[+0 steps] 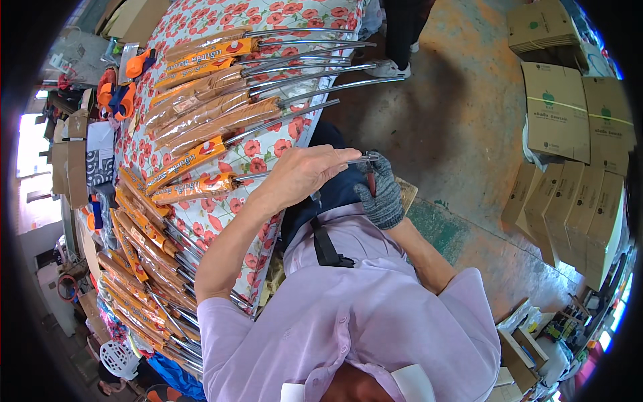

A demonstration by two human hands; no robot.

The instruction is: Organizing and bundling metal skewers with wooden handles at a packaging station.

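Note:
My bare left hand [309, 173] is closed around a thin metal tube, whose far left end runs into an orange and brown plastic-wrapped head [201, 187] lying on the flowered cloth. The tube's free end reaches my right hand [383, 194], which wears a grey knitted glove. Its fingers are wrapped round a small red-handled tool [371, 179], which looks like pliers, right at the tube's tip. The tool's jaws are too small to make out. Several more wrapped metal tubes [315, 63] lie side by side beyond my left hand, their bare ends sticking out past the table edge.
A table with a red-flowered cloth [268, 144] stands on my left. Another pile of wrapped tubes [144, 288] lies at its near end. Stacked cardboard boxes [556, 114] are on the right. A person in dark trousers [400, 33] stands at the far side, above the worn floor [482, 174].

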